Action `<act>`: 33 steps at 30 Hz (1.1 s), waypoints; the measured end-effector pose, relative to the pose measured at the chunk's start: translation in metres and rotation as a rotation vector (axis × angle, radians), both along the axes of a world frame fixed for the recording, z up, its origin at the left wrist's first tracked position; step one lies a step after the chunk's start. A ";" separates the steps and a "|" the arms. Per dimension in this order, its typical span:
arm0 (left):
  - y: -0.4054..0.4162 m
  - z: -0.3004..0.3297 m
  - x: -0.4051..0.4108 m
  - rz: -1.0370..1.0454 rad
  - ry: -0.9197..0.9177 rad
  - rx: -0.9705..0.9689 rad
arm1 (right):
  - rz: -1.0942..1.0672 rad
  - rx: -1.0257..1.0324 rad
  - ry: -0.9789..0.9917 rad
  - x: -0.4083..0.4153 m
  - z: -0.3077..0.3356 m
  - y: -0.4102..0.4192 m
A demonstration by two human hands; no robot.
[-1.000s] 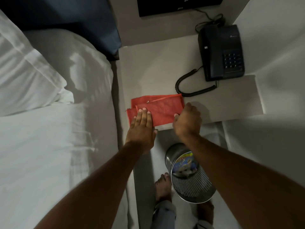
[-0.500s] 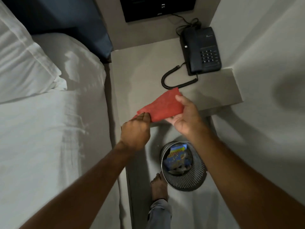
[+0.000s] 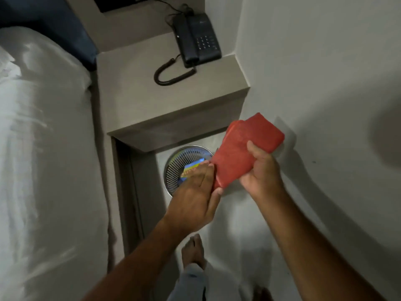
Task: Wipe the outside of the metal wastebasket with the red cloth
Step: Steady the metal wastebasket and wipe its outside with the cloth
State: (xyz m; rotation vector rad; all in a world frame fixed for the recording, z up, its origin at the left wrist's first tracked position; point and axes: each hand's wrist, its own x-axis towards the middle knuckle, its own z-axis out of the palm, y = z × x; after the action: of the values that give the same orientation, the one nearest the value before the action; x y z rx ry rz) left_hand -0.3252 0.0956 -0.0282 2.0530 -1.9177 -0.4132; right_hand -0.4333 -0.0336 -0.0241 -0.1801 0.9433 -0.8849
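A folded red cloth (image 3: pixel 243 153) is held in the air, off the nightstand, above the floor. My right hand (image 3: pixel 261 170) grips its lower right part, thumb on top. My left hand (image 3: pixel 195 192) pinches the cloth's lower left edge with fingers stretched along it. Below them on the floor stands the round metal mesh wastebasket (image 3: pixel 173 168), partly under the nightstand's front edge. A colourful wrapper (image 3: pixel 192 168) lies inside it. My hands and the cloth cover its right side.
The grey nightstand (image 3: pixel 165 105) carries a black corded telephone (image 3: pixel 196 40) at the back. A bed with white sheets (image 3: pixel 43 148) fills the left. A white wall (image 3: pixel 314 83) is close on the right. My bare foot (image 3: pixel 193 250) stands on the floor below the basket.
Both hands have lifted the red cloth off the nightstand and carried it right and down, over the wastebasket. The view has shifted downward.
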 end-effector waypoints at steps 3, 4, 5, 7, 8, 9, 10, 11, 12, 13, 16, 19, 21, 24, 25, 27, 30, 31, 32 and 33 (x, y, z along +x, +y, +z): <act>0.007 -0.063 -0.004 0.100 -0.047 0.156 | -0.068 -0.051 0.076 -0.036 -0.053 -0.005; 0.007 -0.084 -0.003 0.126 -0.074 0.192 | -0.067 -0.060 0.090 -0.045 -0.072 -0.006; 0.006 -0.100 -0.003 0.148 -0.099 0.214 | -0.069 -0.051 0.121 -0.052 -0.089 -0.006; -0.001 -0.142 -0.002 0.159 -0.154 0.239 | -0.073 -0.031 0.150 -0.056 -0.132 -0.002; -0.006 -0.154 -0.001 0.148 -0.169 0.237 | -0.078 -0.028 0.171 -0.053 -0.149 -0.001; -0.012 -0.171 0.002 0.129 -0.179 0.224 | -0.096 -0.024 0.202 -0.045 -0.173 0.000; -0.018 -0.178 0.003 0.101 -0.181 0.207 | -0.100 -0.030 0.219 -0.038 -0.192 0.001; -0.022 -0.186 0.006 0.058 -0.186 0.182 | -0.111 -0.045 0.245 -0.029 -0.210 0.000; -0.026 -0.185 0.010 0.004 -0.205 0.146 | -0.121 -0.060 0.264 -0.022 -0.223 -0.003; -0.026 -0.185 0.016 -0.057 -0.231 0.108 | -0.119 -0.086 0.286 -0.014 -0.237 -0.005; -0.027 -0.188 0.049 -0.197 -0.310 0.040 | -0.118 -0.142 0.279 0.007 -0.276 -0.014; -0.031 -0.187 0.086 -0.360 -0.399 0.030 | -0.128 -0.186 0.225 0.029 -0.302 -0.025; -0.033 -0.185 0.105 -0.446 -0.416 0.037 | -0.114 -0.203 0.235 0.037 -0.314 -0.033; -0.033 -0.183 0.116 -0.488 -0.405 0.053 | -0.089 -0.226 0.264 0.038 -0.325 -0.044; -0.034 -0.183 0.116 -0.474 -0.380 0.060 | -0.073 -0.236 0.280 0.038 -0.326 -0.047; -0.034 -0.184 0.116 -0.443 -0.323 0.067 | -0.024 -0.261 0.300 0.041 -0.326 -0.050; -0.034 -0.182 0.112 -0.440 -0.289 0.104 | 0.090 -0.299 0.291 0.044 -0.320 -0.043; -0.035 -0.181 0.111 -0.440 -0.276 0.122 | 0.122 -0.298 0.277 0.045 -0.319 -0.038; -0.035 -0.179 0.111 -0.436 -0.263 0.132 | 0.142 -0.297 0.260 0.046 -0.317 -0.032; -0.036 -0.176 0.110 -0.431 -0.252 0.141 | 0.163 -0.312 0.254 0.049 -0.312 -0.028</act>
State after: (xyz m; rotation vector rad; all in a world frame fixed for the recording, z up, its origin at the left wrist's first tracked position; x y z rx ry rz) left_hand -0.2154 0.0594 -0.2043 1.8343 -2.5626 -0.4082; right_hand -0.3845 -0.0612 -0.3365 -0.6404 1.0051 -0.8669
